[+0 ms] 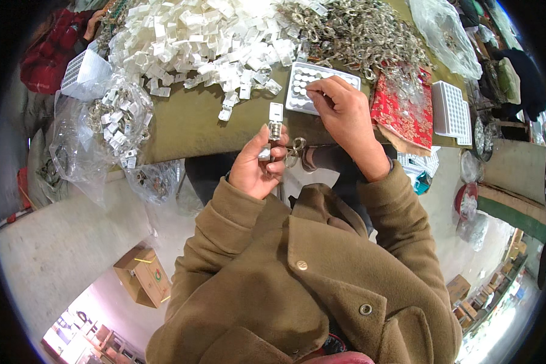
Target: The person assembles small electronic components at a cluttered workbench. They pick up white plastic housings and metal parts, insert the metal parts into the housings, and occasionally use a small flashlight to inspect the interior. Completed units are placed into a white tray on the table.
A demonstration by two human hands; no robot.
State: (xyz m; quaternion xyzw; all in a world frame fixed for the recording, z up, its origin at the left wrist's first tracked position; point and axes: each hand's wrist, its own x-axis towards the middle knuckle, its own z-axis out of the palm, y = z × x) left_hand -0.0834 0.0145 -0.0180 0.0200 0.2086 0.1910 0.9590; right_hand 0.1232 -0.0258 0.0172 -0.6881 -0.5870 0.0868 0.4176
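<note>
My left hand (256,162) is closed around a small white plastic keychain piece (276,113) with a metal part below it. A metal ring (296,146) dangles to the right of those fingers, just past the table edge. My right hand (346,112) reaches over the near right part of a white tray (292,105). Small round silvery discs (309,76), like button cells, sit in rows in the tray. The right thumb and forefinger are pinched together, and whatever is between them is too small to make out.
A big heap of white plastic pieces (188,36) covers the back of the green table (182,130), beside a pile of metal rings and chains (364,30). Left stands a clear bag of pieces (118,124). Right are red patterned cloth (400,115) and stacked white trays (448,109).
</note>
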